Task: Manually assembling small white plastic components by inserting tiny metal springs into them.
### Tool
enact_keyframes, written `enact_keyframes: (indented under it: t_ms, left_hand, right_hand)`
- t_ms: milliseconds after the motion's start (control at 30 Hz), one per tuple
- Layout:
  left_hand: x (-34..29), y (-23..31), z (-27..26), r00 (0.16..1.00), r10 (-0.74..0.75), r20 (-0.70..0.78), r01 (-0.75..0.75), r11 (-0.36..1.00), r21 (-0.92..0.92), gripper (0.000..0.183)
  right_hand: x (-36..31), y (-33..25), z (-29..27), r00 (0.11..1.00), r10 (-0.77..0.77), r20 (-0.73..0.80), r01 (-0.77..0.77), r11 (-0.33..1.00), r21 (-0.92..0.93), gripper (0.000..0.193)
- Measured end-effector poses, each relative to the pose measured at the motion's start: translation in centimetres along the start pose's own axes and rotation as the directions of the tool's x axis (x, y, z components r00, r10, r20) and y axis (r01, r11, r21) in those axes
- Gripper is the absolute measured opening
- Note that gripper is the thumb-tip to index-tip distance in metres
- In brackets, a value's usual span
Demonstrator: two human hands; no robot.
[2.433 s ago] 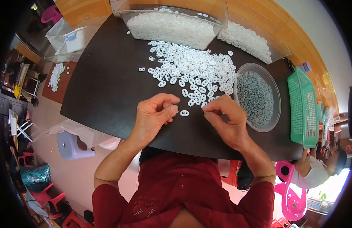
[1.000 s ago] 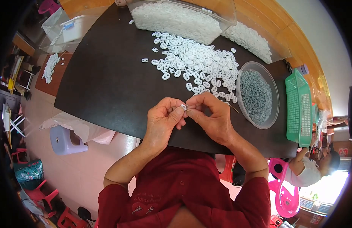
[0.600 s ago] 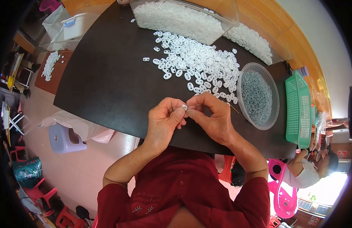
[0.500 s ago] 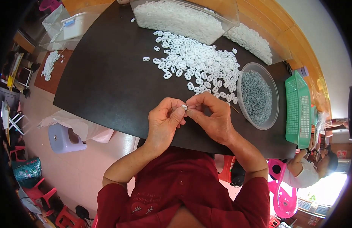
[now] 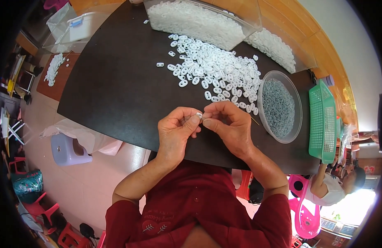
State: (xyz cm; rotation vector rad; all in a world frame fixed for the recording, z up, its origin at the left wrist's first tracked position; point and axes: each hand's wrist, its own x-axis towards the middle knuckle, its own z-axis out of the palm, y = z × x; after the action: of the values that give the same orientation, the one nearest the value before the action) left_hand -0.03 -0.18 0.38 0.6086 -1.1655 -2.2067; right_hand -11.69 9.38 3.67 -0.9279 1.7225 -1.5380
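Over the table's near edge, my left hand (image 5: pixel 173 134) pinches a small white plastic two-hole piece (image 5: pixel 199 115) between thumb and fingers. My right hand (image 5: pixel 232 129) is closed in a pinch just beside it, fingertips close to the piece. A thin greyish thing, likely a small screw, shows faintly at its fingertips; the fingers mostly hide it. Beyond my hands lies a loose heap of the same white pieces (image 5: pixel 224 68). To the right stands a round clear tub (image 5: pixel 300 108) filled with small grey metal screws.
Clear bins (image 5: pixel 246 36) of white pieces stand along the dark table's (image 5: pixel 112 82) far side. A green basket (image 5: pixel 323 124) sits at the right edge. Near my right hand lies a thin brass-coloured stick (image 5: pixel 255 120). A purple stool (image 5: pixel 67 149) is on the floor left; another person (image 5: pixel 329 190) is at right.
My fingertips have drawn slightly apart, the left hand shifting a little left with the white piece. Both hands keep their pinch.
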Motion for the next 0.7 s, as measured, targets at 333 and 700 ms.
enact_keyframes:
  t_ms: [333,700]
  left_hand:
    - [-0.11,-0.33,-0.41,0.999,0.006,0.034,-0.005,0.999,-0.049,0.015]
    - [-0.57,-0.69,-0.19,0.988,0.154,0.030,-0.156,0.984,0.080,0.016]
  right_hand:
    - [-0.11,0.19,0.43,0.997,-0.069,-0.024,0.066,0.990,-0.129,0.019]
    - [0.50,-0.07,0.69,0.969,-0.247,0.021,0.240,0.912,-0.333,0.015]
